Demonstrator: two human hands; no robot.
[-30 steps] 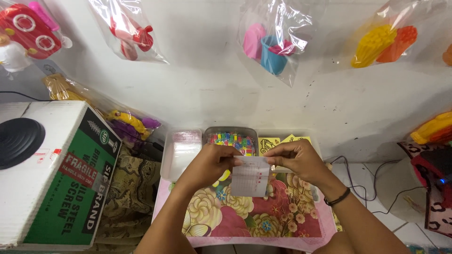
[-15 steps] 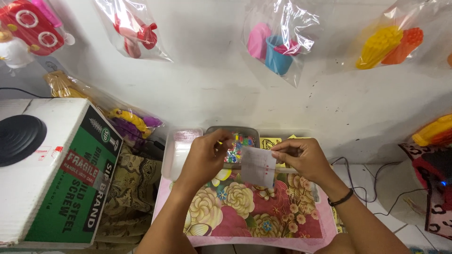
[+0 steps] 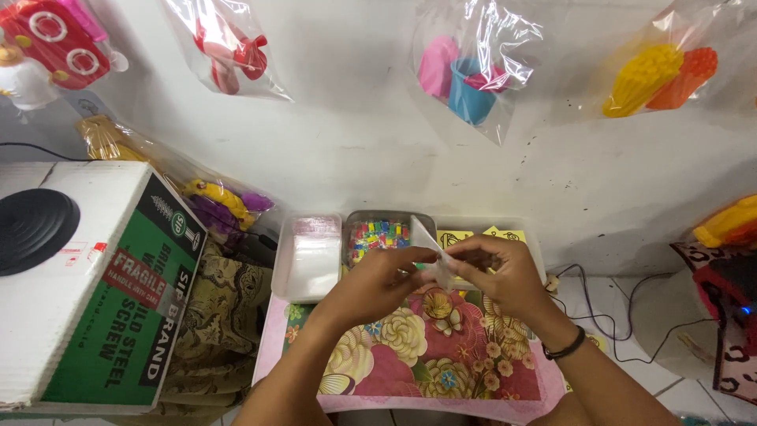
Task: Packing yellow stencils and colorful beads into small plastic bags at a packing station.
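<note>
The right hand (image 3: 505, 276) covers part of the yellow cards (image 3: 481, 235), and whatever it pinches stays hidden. The coloured bits in the tray (image 3: 380, 234) are too small to tell. The red toy (image 3: 51, 39) is cut off at the top edge.

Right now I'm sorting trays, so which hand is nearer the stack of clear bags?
Left. The left hand is just right of the bag stack; the right hand is farther right.

Bright, even light; wide-angle edge distortion.
</note>
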